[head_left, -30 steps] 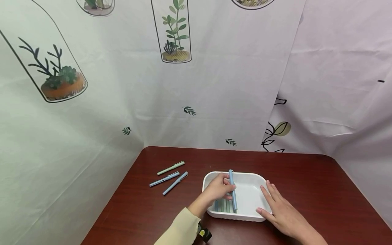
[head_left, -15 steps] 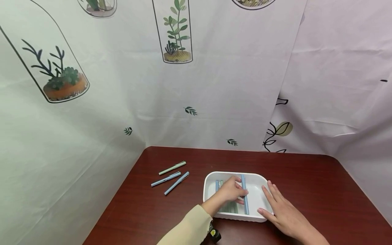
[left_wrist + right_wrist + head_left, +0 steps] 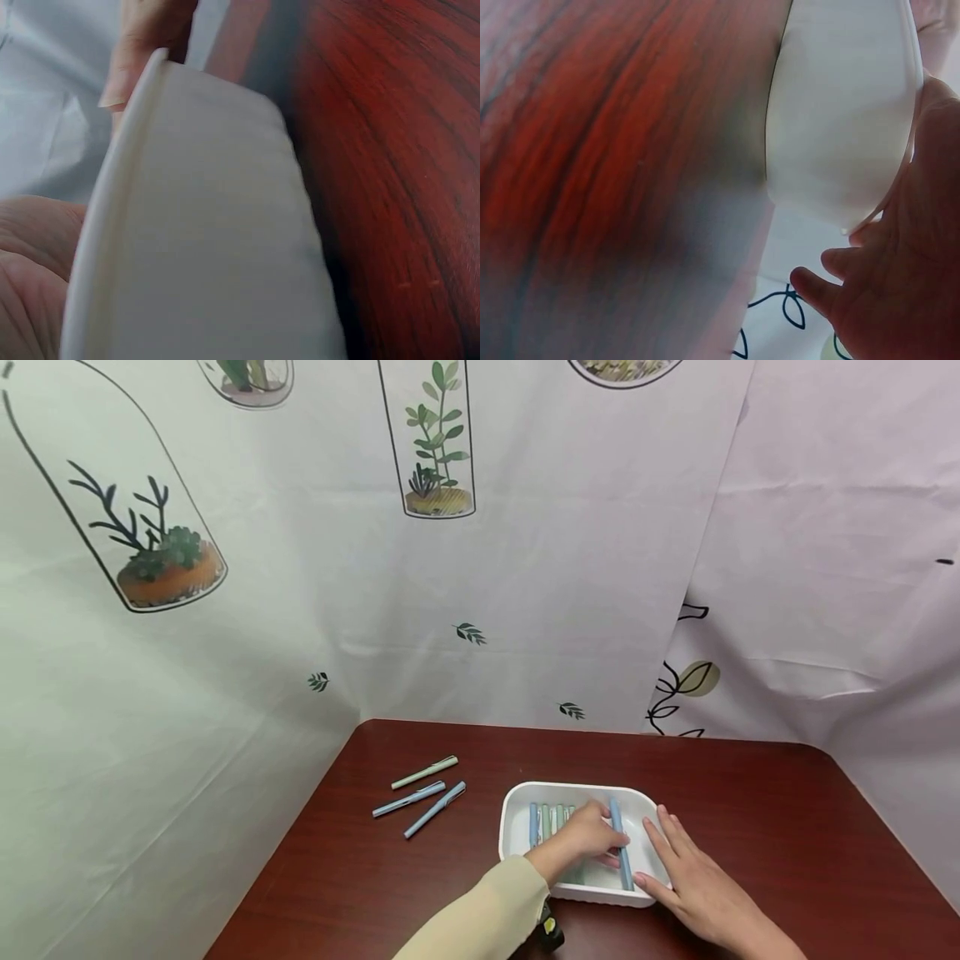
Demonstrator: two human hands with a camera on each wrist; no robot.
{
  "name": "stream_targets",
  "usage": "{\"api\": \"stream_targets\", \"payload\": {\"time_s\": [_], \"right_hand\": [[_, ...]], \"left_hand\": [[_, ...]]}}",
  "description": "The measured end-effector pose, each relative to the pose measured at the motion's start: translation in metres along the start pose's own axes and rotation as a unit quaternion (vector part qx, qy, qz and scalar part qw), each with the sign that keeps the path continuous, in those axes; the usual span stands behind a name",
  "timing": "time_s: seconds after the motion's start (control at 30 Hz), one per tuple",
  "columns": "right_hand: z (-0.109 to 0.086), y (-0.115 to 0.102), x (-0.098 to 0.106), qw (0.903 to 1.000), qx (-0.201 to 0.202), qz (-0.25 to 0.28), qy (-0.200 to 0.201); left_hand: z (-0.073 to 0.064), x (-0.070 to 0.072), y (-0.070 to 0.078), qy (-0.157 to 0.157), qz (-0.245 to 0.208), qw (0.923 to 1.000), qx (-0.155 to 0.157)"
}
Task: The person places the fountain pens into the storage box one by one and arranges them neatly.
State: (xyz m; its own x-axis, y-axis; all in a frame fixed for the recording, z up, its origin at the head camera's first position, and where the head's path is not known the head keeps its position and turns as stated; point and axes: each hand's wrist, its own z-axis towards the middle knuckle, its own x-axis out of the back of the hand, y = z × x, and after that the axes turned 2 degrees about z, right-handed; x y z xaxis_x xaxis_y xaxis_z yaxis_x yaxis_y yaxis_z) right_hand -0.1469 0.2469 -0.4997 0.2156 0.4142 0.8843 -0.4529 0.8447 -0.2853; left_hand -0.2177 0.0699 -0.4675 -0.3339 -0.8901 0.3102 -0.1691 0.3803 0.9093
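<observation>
In the head view, my left hand (image 3: pixel 587 832) reaches into a white rectangular tray (image 3: pixel 510 814) and pinches a blue pen (image 3: pixel 617 814) that stands lengthwise toward the tray's right part. To its left, a row of several pens (image 3: pixel 546 822), blue at the end and pale green after it, lies in the tray, partly hidden by the hand and sleeve. My right hand (image 3: pixel 697 881) has its fingers spread and touches the tray's right rim. From the right wrist view, the right hand (image 3: pixel 900 277) lies along the tray's outer wall (image 3: pixel 840 112).
On the dark red table (image 3: pixel 315 885), left of the tray, lie a pale green pen (image 3: pixel 424 772) and two blue pens, one (image 3: pixel 408 799) above the other (image 3: pixel 435 810). A printed cloth (image 3: pixel 525 568) hangs behind the table's far edge.
My left hand has moved right across the tray with the blue pen and lowered it, uncovering more of the row of pens. The right hand stays at the rim.
</observation>
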Motion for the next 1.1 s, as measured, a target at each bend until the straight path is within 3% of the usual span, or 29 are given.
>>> {"api": "stream_targets", "payload": {"time_s": [0.27, 0.57, 0.7, 1.1], "right_hand": [[-0.001, 0.001, -0.002, 0.9996, 0.018, 0.001, 0.021], [-0.001, 0.001, -0.001, 0.9996, 0.020, 0.004, 0.019], [0.000, 0.000, 0.000, 0.9997, 0.017, 0.009, 0.017], [0.000, 0.000, -0.001, 0.9999, 0.006, 0.011, 0.005]], "left_hand": [[0.007, -0.014, -0.001, 0.010, 0.074, 0.9972, 0.005], [0.012, -0.022, -0.003, 0.013, 0.172, 0.9849, -0.014], [0.012, -0.023, -0.002, 0.014, 0.195, 0.9806, -0.018], [0.009, -0.022, 0.000, 0.015, 0.234, 0.9720, 0.018]]}}
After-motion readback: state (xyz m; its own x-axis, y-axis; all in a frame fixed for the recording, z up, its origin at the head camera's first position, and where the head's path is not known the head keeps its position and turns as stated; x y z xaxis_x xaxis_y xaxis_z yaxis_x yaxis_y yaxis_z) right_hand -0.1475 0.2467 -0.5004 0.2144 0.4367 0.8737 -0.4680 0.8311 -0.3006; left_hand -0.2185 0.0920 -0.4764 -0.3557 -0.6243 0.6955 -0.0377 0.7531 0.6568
